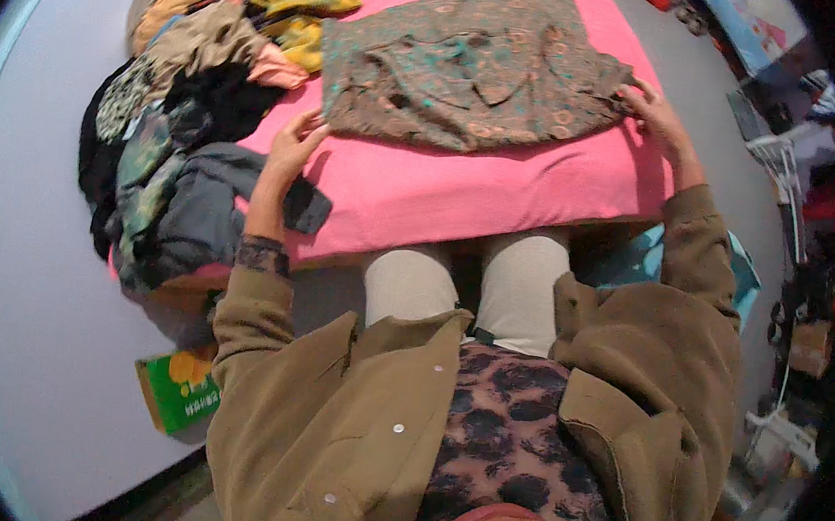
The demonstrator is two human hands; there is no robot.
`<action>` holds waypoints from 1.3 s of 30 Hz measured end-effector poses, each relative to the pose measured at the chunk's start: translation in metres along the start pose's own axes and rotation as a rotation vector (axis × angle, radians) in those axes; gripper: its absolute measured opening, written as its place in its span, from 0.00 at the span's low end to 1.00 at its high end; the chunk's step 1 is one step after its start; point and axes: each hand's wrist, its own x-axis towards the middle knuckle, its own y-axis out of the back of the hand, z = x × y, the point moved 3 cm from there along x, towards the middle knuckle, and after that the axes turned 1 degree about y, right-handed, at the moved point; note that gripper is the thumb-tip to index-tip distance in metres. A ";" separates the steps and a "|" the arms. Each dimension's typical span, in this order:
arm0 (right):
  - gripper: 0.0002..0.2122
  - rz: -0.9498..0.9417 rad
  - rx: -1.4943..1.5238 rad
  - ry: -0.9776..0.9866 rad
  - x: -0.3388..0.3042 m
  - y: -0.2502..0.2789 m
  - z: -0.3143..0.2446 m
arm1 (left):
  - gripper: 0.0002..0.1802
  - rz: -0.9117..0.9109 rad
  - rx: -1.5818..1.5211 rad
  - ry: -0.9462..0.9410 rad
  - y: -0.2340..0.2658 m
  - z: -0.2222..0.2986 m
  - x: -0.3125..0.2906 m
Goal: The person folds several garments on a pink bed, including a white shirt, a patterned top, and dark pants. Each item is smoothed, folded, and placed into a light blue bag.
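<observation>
On the pink table (505,191), the patterned garment (475,80) lies long axis left to right, between the right hand (660,120), touching its right end, and the left hand (295,140), at its near left corner; I cannot tell if either grip is clamped.

A low bench (322,260), covered with a bright pink, soft-looking cloth (504,194), fills the middle of the room. To the left spreads a plain pale lavender surface (27,193), wall or floor unclear, with a green cardboard box (168,399) at its lower part. On the right, a smooth grey floor (724,154) meets clutter: a white slatted rack (785,180) and a brown cardboard box (810,349). The light is soft.
</observation>
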 end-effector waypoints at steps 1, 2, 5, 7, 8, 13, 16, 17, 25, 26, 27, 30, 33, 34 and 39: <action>0.35 -0.027 -0.025 0.009 -0.005 0.002 0.001 | 0.31 0.008 -0.050 0.055 -0.002 -0.001 0.000; 0.35 -0.032 0.006 0.050 -0.010 0.002 0.001 | 0.31 -0.005 -0.118 0.060 -0.003 0.001 0.000; 0.34 -0.085 -0.023 0.121 -0.015 -0.001 0.001 | 0.31 -0.096 -0.256 0.056 -0.011 0.009 0.008; 0.32 -0.101 -0.046 0.147 -0.015 -0.006 -0.002 | 0.29 -0.069 -0.198 0.014 -0.013 0.016 0.012; 0.31 -0.111 -0.002 0.158 -0.014 -0.006 -0.005 | 0.28 -0.056 -0.177 -0.002 -0.012 0.020 0.013; 0.21 0.055 0.539 0.425 -0.020 0.028 -0.050 | 0.16 0.174 -0.384 -0.400 0.031 0.076 0.005; 0.18 0.116 0.695 0.458 -0.015 0.047 -0.075 | 0.16 0.232 -0.503 -0.420 0.060 0.107 -0.006; 0.16 0.137 0.679 0.463 -0.010 0.049 -0.079 | 0.15 0.277 -0.506 -0.429 0.065 0.112 -0.005; 0.11 0.245 0.445 0.167 0.020 -0.007 -0.007 | 0.17 0.088 -0.480 0.072 0.009 0.022 0.020; 0.13 0.219 0.472 0.100 0.020 -0.014 0.001 | 0.17 0.050 -0.507 0.014 0.003 0.015 0.019; 0.14 0.189 0.460 0.163 0.018 -0.017 0.004 | 0.18 0.035 -0.532 0.061 -0.003 0.008 0.016; 0.18 0.071 0.456 0.145 0.007 -0.021 0.003 | 0.19 -0.003 -0.511 0.138 -0.006 0.008 0.007; 0.20 -0.006 0.338 0.192 -0.006 -0.018 -0.008 | 0.19 -0.077 -0.701 0.048 -0.012 0.024 -0.007; 0.20 -0.029 0.325 0.215 -0.010 -0.017 -0.011 | 0.21 -0.082 -0.646 0.098 -0.011 0.026 -0.011; 0.20 -0.160 0.271 0.268 -0.023 -0.012 -0.016 | 0.21 -0.116 -0.475 0.056 -0.011 0.029 -0.020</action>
